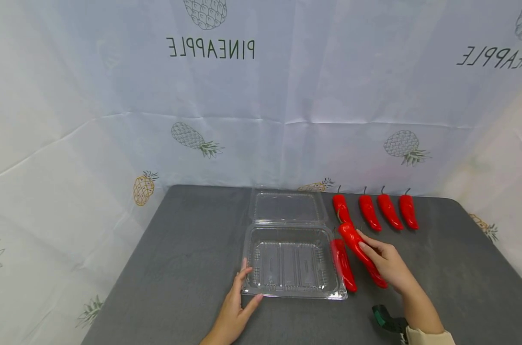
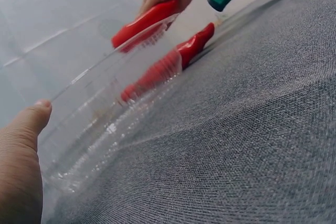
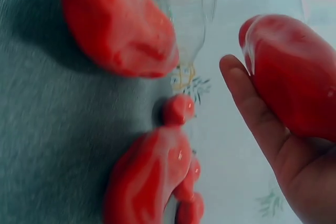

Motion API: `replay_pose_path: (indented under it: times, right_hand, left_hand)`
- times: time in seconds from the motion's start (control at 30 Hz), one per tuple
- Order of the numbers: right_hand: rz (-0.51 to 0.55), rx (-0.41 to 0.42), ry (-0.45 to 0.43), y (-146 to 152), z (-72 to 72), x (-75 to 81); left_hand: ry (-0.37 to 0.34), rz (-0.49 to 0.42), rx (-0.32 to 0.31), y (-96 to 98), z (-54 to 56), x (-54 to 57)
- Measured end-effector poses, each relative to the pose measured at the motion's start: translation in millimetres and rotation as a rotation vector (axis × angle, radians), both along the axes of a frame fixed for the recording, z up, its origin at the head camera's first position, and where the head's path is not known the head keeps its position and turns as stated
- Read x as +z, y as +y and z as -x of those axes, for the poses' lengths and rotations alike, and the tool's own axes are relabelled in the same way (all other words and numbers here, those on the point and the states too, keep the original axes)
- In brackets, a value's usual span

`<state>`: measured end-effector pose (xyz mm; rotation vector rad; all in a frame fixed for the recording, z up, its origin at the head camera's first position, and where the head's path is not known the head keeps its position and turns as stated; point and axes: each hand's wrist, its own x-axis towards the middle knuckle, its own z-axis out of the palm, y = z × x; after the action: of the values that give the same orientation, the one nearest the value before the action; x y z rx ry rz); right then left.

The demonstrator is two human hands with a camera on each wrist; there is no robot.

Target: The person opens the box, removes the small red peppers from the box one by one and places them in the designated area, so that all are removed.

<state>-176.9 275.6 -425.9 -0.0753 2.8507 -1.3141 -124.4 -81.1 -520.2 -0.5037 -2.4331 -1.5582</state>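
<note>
A clear plastic clamshell container [image 1: 294, 293] lies with its lid [image 1: 287, 207] folded back. My left hand [image 1: 237, 304] rests at its near left corner, fingers at the left rim, thumb [image 2: 32, 119] straight along the edge. My right hand [image 1: 386, 261] holds a red chili pepper [image 1: 351, 237] above the table, right of the container; the fingers lie along its side in the right wrist view. Another red pepper [image 1: 344, 266] lies against the container's right side. Partly hidden by the held pepper and hand in the head view, one more pepper [image 3: 149, 177] lies on the table.
Along the dark table's [image 1: 192, 268] back right lie several red peppers [image 1: 389, 211] side by side, stems away from me. The leftmost back pepper [image 1: 341, 207] is close to the lid. A white cloth [image 1: 282, 148] printed with pineapples hangs behind the table.
</note>
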Motion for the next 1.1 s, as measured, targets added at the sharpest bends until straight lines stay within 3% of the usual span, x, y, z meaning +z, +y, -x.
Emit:
replay_pose_path:
  times: [0.2,0.43,0.67,0.83,0.93,1.1]
  right_hand:
    - [0.036,-0.119,-0.026,16,-4.1,-5.5]
    - [0.055,-0.275,-0.022,39,-7.6,-14.5]
    - [0.036,-0.329,-0.079,57,-8.6,-22.8]
    - [-0.039,-0.373,-0.106,65,-9.7,-29.7]
    - [-0.057,-0.372,-0.133,69,-8.7,-32.4]
    - [-0.070,-0.356,-0.195,74,-5.0,-35.0]
  left_hand:
    - [0.018,-0.001,-0.006,-0.1,0.2,-0.2]
    - [0.085,0.000,-0.011,-1.0,1.8,-1.2]
    - [0.067,0.010,-0.001,-0.4,1.7,-0.3]
    - [-0.004,-0.007,-0.002,-0.1,1.1,1.7]
    - [-0.037,-0.021,-0.004,0.1,0.9,2.5]
    - [-0.033,0.000,0.002,0.2,0.0,1.9]
